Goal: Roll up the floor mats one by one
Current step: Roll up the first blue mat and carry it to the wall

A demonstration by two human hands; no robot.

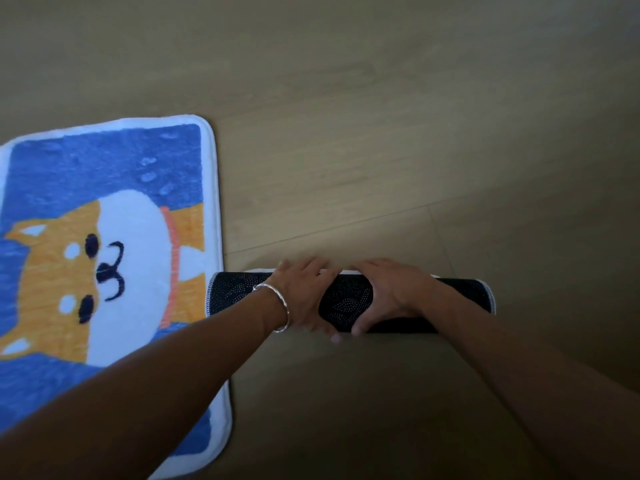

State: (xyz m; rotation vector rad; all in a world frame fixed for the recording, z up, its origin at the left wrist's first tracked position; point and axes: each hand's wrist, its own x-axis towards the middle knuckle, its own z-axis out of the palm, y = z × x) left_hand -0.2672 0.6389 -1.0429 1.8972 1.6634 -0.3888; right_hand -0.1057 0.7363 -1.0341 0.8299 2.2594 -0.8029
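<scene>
The rolled mat (346, 303) lies across the wooden floor (381, 150) in the lower middle of the view. It shows its black underside with small pale dots and a white stitched border at both ends. Much of it is covered: the two hands lie on its middle, and the right forearm hides part of its near side toward the right end. Along its far side runs a thin white strip; I cannot tell if this is the last flat piece of the mat or only its border.

The left hand (304, 296) and the right hand (391, 292) are close together but do not touch. Each hand bends its fingers over the top of the roll and sets its thumb against the near side, so both grip it. The fingertips are hidden behind the roll. A silver bangle (284, 311) sits on the left wrist.

Just beside the left end of the roll a blue dog mat (104, 188) lies flat. The picture edge cuts off its left part, and the left forearm crosses its lower part.
</scene>
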